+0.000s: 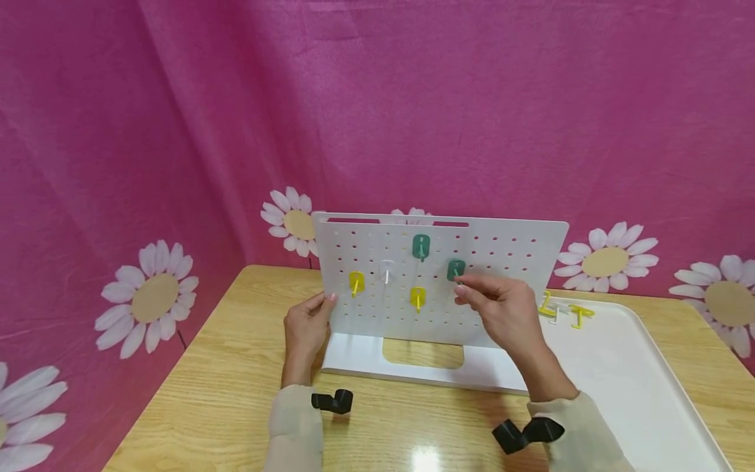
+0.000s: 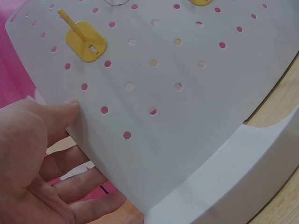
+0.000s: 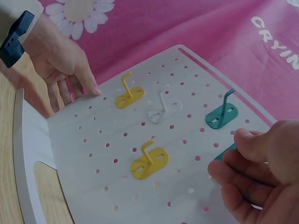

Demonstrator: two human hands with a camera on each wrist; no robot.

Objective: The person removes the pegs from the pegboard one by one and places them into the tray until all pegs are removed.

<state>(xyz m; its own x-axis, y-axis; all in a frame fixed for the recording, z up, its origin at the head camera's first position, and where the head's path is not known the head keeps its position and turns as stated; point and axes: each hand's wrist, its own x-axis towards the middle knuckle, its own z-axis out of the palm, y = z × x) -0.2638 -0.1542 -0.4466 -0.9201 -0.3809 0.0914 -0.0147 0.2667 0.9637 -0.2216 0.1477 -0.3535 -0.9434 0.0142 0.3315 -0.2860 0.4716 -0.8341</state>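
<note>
A white pegboard [image 1: 507, 239] stands upright on its white base. My left hand [image 1: 305, 330] holds its left edge, thumb on the front face and fingers behind, as the left wrist view shows. With thumb and fingertips my right hand [image 1: 508, 314] pinches a green hook [image 1: 455, 269] against the board's right half; those fingers mostly cover it in the right wrist view. Up and left of it sits another green hook [image 1: 421, 246]. Two yellow hooks, one at left [image 1: 356, 282] and one lower middle [image 1: 417, 298], and a clear hook [image 1: 386, 271] are also on the board.
To the right lies a white tray [image 1: 613, 380], partly behind my right forearm. Near its far edge are yellow hooks [image 1: 580, 314] and a clear hook [image 1: 556, 313]. The wooden table [image 1: 236, 367] meets a pink flowered cloth [image 1: 413, 105] at the back.
</note>
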